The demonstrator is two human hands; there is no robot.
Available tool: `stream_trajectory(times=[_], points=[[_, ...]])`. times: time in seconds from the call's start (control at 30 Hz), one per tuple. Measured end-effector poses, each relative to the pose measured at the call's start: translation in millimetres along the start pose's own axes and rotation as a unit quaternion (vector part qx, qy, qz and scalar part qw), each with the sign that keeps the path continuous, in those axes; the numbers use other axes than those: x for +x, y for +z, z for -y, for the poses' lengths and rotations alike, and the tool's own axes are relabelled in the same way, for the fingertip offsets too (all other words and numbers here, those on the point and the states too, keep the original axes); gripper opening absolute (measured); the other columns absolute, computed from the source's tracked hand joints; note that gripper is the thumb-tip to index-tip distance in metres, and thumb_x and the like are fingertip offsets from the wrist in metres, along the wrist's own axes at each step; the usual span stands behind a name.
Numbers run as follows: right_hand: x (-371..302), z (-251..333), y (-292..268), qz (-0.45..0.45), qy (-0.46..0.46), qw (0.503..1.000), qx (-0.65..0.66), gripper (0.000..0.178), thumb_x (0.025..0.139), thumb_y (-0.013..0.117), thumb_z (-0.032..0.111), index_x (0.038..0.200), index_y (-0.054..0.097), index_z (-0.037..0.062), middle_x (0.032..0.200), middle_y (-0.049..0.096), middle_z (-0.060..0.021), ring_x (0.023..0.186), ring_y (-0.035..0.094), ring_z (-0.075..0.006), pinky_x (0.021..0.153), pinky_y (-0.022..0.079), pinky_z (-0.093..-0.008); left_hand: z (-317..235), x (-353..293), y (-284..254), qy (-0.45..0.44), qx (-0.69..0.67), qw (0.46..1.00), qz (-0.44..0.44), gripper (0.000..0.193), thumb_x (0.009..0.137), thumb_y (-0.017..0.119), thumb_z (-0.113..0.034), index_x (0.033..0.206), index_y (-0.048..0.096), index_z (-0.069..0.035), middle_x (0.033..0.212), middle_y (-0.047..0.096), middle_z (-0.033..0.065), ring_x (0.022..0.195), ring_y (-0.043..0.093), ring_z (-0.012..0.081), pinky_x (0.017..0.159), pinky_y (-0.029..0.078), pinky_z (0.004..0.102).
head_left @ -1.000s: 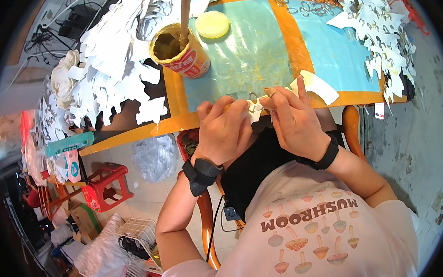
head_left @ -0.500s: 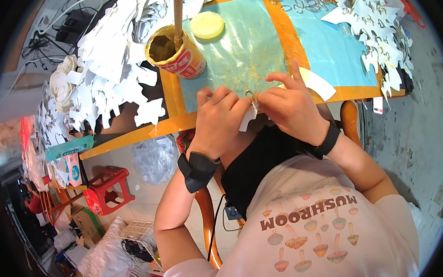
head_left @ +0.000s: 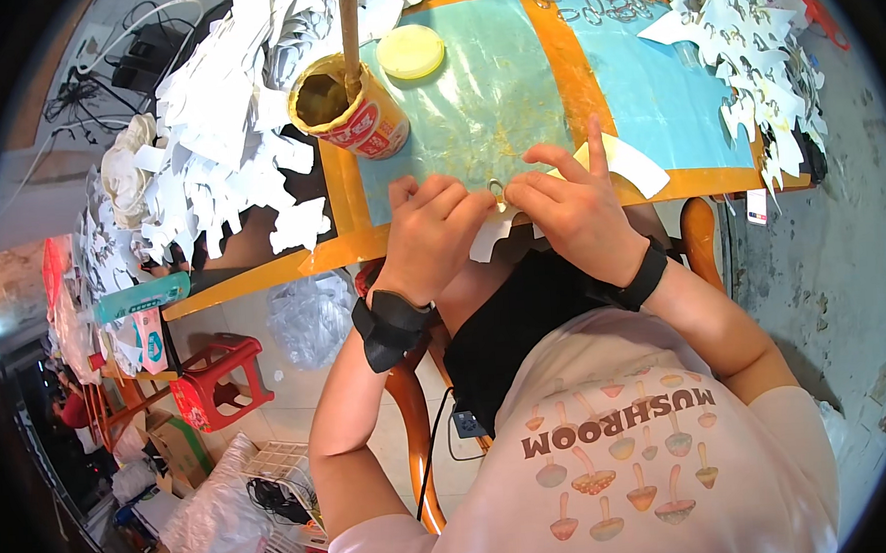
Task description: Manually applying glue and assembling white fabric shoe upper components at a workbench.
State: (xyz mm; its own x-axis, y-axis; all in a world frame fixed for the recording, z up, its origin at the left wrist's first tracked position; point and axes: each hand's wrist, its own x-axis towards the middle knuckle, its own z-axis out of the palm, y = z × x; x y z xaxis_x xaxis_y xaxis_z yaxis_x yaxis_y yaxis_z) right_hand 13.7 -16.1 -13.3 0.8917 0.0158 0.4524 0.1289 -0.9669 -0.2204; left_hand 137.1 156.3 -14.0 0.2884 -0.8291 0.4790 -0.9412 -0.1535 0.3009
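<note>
White piece (head_left: 489, 239) at near edge of surface (head_left: 474, 105), metal ring (head_left: 496, 188) at its top; ring's fixing cannot be told. Grip: left hand (head_left: 431, 232) and right hand (head_left: 575, 209) both pinch the piece beside the ring; exact contact hidden. Pale strip (head_left: 638, 166) near right hand. Tub (head_left: 365, 130) open. Seemingly done: ringed pieces (head_left: 747, 50), far right. Left over: loose rings (head_left: 609, 7), left-hand heap (head_left: 219, 108).

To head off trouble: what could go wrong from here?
The small metal ring at the fingertips of the left hand and right hand might slip. The open cup could tip if its tall stick gets knocked. The curved cream piece, near the table's front edge, might be brushed off.
</note>
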Motion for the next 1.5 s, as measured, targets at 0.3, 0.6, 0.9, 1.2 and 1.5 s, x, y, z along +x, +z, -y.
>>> stream_trajectory(times=[0.3,0.6,0.9,1.2,1.5], points=[[-16.4,0.1,-10.4,0.023,-0.051,0.998,-0.014,0.012,0.08,0.071,0.014,0.092,0.069,0.0141,0.108,0.066,0.0057,0.111,0.058,-0.0185,0.115,0.014,-0.0712,5.0,-15.9,-9.1,0.128,0.116,0.982,0.07,0.037,0.077,0.071,-0.014,0.114,0.066,-0.012,0.107,0.066,-0.0034,0.104,0.06,0.0142,0.087,0.035,0.0387],[-13.8,8.1,-22.1,0.055,-0.043,0.997,-0.026,0.008,0.084,0.068,0.023,0.086,0.066,0.0151,0.109,0.061,0.0057,0.118,0.053,-0.0167,0.111,0.013,-0.0763,-2.5,-18.8,-12.6,0.09,0.074,0.99,0.083,0.046,0.077,0.073,-0.019,0.121,0.064,-0.013,0.117,0.063,0.0,0.109,0.058,0.0176,0.089,0.035,0.0411],[-14.9,12.5,-23.1,0.072,-0.053,0.995,-0.046,0.007,0.085,0.065,0.022,0.087,0.064,0.0156,0.11,0.058,0.0037,0.122,0.051,-0.0163,0.111,0.009,-0.0781,-5.0,-21.4,-12.0,0.056,0.042,0.995,0.078,0.041,0.08,0.072,-0.019,0.12,0.065,-0.015,0.117,0.062,-0.0013,0.112,0.056,0.0195,0.09,0.033,0.0442],[-14.0,13.4,-26.0,0.084,-0.077,0.991,-0.064,0.006,0.087,0.062,0.02,0.087,0.063,0.0141,0.106,0.057,0.0015,0.122,0.051,-0.019,0.111,0.007,-0.0787,-3.0,-20.8,-11.4,0.046,0.013,0.996,0.08,0.037,0.082,0.071,-0.016,0.119,0.067,-0.016,0.116,0.062,-0.0014,0.112,0.056,0.0207,0.09,0.032,0.0469],[-6.0,-20.7,-41.2,-0.109,0.111,0.97,0.186,0.025,0.082,0.067,0.005,0.107,0.068,0.0076,0.111,0.063,-0.0119,0.117,0.053,-0.0337,0.11,0.03,-0.0537,-3.7,-22.8,-7.6,0.049,0.035,0.997,0.046,0.033,0.083,0.071,-0.017,0.116,0.068,-0.018,0.118,0.06,0.0008,0.115,0.055,0.0222,0.09,0.033,0.0474]])
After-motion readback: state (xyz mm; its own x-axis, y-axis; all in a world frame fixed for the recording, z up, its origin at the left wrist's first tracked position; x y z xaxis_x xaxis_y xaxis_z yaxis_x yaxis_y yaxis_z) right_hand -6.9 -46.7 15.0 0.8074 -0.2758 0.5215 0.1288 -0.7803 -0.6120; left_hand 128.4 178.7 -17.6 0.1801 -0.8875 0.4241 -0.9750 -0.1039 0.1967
